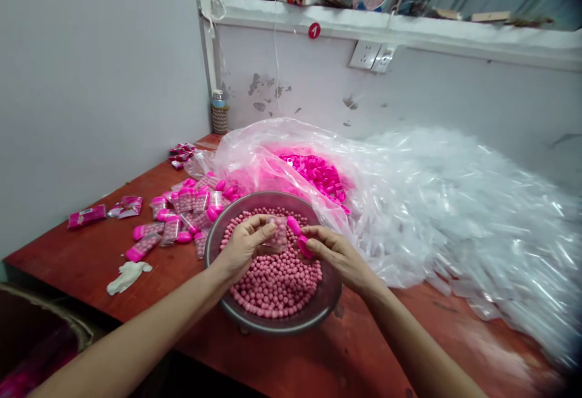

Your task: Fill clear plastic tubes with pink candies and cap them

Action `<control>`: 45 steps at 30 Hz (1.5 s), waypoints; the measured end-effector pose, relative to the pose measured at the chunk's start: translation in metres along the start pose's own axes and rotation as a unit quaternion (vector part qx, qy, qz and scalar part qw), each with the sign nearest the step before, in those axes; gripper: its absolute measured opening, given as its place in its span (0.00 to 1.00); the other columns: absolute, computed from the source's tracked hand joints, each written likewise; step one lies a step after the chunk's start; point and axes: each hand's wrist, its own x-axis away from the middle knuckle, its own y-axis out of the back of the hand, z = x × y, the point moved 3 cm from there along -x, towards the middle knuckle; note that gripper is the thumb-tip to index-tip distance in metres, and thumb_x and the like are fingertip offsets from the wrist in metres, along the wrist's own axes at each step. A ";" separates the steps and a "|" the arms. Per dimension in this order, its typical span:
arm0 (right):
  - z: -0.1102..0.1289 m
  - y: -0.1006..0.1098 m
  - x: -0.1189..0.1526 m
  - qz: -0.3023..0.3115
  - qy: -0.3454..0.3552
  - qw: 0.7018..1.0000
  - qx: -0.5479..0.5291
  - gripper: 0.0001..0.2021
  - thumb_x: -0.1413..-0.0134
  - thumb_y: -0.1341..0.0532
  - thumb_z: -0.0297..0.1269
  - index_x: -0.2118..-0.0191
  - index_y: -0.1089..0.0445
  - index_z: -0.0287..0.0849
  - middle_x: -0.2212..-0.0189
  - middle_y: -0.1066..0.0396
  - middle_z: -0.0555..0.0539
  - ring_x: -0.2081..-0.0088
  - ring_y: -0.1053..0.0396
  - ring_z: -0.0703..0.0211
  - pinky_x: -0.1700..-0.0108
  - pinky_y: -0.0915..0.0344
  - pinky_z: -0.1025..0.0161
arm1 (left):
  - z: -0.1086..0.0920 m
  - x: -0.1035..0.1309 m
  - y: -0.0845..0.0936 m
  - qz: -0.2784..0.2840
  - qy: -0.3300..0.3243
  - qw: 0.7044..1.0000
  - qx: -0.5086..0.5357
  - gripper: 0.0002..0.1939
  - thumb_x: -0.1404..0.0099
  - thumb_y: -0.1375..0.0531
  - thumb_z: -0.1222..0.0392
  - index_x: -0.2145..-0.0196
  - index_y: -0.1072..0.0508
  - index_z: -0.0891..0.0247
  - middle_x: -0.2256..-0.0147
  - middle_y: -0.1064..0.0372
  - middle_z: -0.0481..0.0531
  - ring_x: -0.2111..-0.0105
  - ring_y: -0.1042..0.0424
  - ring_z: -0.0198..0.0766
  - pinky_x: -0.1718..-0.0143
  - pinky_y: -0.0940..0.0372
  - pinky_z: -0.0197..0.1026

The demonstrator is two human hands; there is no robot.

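Observation:
Over a dark bowl of pink beads, my left hand grips a small clear container with pink beads inside. Close to its right side, my right hand pinches a bright pink cap, which looks opened out in two parts. Container and cap appear apart, with a small gap between them. Left of the bowl lie several filled containers with pink caps. Behind the bowl, a clear plastic bag holds a heap of loose pink caps.
A large pile of clear empty containers covers the right side of the red table. Pink packets and a crumpled white tissue lie at the left. An open box stands below the table's left edge.

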 end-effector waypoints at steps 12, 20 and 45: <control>-0.010 -0.006 0.014 -0.048 -0.021 0.986 -0.159 0.16 0.49 0.41 0.42 0.54 0.35 0.44 0.62 0.31 0.47 0.65 0.30 0.61 0.57 0.32 0.58 | 0.001 -0.002 0.002 0.019 0.020 0.998 0.050 0.10 0.45 0.38 0.62 0.64 0.28 0.67 0.70 0.27 0.51 0.75 0.28 0.32 0.71 0.30 0.35; 0.019 -0.005 0.018 -0.072 0.206 0.962 0.165 0.10 0.50 0.40 0.34 0.59 0.31 0.48 0.59 0.31 0.47 0.55 0.34 0.54 0.53 0.36 0.58 | 0.007 -0.002 -0.001 0.048 0.071 0.995 0.059 0.13 0.48 0.36 0.60 0.66 0.28 0.68 0.72 0.29 0.52 0.76 0.28 0.33 0.73 0.30 0.37; 0.028 -0.023 0.023 -0.001 0.230 0.862 0.452 0.06 0.43 0.49 0.33 0.66 0.36 0.40 0.76 0.37 0.47 0.74 0.37 0.62 0.73 0.40 0.67 | 0.002 0.030 -0.017 0.111 -0.318 0.770 -0.541 0.13 0.36 0.49 0.63 0.58 0.28 0.67 0.67 0.25 0.55 0.68 0.27 0.37 0.65 0.35 0.36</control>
